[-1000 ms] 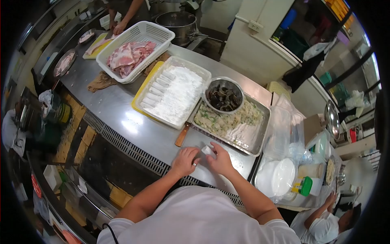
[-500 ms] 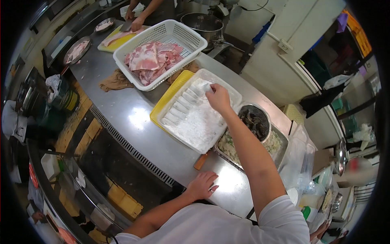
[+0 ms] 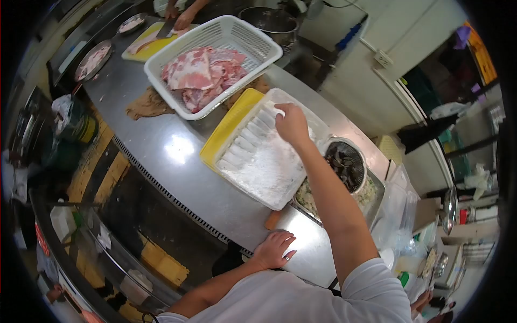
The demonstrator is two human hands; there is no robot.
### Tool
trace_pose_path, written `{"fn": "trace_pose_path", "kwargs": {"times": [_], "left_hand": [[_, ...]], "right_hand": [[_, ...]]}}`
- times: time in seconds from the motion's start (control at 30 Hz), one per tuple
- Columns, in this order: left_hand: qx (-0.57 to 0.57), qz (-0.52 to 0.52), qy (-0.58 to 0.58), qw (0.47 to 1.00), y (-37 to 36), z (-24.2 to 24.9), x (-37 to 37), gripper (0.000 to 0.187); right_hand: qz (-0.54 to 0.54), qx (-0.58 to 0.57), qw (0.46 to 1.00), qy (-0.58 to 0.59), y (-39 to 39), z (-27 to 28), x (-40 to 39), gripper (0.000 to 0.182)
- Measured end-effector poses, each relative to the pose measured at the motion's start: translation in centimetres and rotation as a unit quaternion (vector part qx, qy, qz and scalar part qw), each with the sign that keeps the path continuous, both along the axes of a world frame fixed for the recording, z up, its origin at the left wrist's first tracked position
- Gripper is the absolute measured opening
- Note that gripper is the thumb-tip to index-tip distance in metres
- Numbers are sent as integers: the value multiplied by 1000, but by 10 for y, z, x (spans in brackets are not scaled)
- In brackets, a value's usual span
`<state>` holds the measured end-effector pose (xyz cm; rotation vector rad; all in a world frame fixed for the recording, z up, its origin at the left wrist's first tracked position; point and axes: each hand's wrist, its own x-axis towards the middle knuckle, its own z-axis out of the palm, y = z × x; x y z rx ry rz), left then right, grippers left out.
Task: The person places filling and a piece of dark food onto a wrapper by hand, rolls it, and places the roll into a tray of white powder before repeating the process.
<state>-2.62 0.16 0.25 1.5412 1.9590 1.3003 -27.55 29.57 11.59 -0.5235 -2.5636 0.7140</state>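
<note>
My right hand (image 3: 292, 123) is over the far end of a white plastic tray (image 3: 263, 200). Its fingers are curled in a pinch beside a row of white, powder-coated rolls (image 3: 246, 141); whatever lies between the fingertips is too hidden to name. Loose white powder (image 3: 264, 171) covers the rest of the tray floor. A yellow tray or board (image 3: 214, 141) shows under the tray's left side. My left hand (image 3: 273, 250), wearing a ring, rests open on the steel tabletop near its front edge, holding nothing. Close to it lies a brown wooden handle (image 3: 273, 219).
A perforated white basket (image 3: 156, 81) of raw meat (image 3: 196, 72) stands on brown cloth (image 3: 151, 104). Right of the tray, a round container (image 3: 344, 164) of dark pieces sits over a metal pan of pale mixture (image 3: 371, 192). A co-worker's hands (image 3: 184, 20) handle meat on a yellow board.
My right hand held a white roll up at the tray's far end; now it is lower against the row, and that roll is no longer distinct. My left hand stays on the table.
</note>
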Motion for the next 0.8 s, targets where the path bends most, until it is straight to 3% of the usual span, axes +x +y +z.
{"fn": "trace_pose_path", "kwargs": {"times": [0.07, 0.2, 0.23, 0.37, 0.47, 0.57, 0.67, 0.8], "left_hand": [[-6, -7, 7, 1000, -1, 0, -1, 49], [10, -12, 16, 1000, -1, -4, -1, 49], [18, -15, 6, 1000, -1, -4, 0, 50], [43, -47, -31, 997, -4, -3, -6, 33], [51, -66, -74, 994, -2, 14, 2, 24], [69, -176, -73, 979, 5, 55, 26, 21], [61, -256, -111, 958, 11, 87, 75, 18], [40, -332, -156, 930, 13, 91, 151, 17]], "right_hand": [[4, 1, 997, 82, -19, 5, 51, 28], [-92, -145, 985, 5, -86, 28, 197, 22], [-70, -135, 987, 47, -98, 14, 238, 21], [-191, -193, 961, -55, -175, 1, 378, 24], [-277, -234, 931, -35, -230, 30, 440, 24], [-360, -262, 895, 17, -266, 43, 486, 25], [-414, -177, 891, 63, -294, 43, 527, 27], [-488, -143, 856, 93, -334, 64, 579, 28]]}}
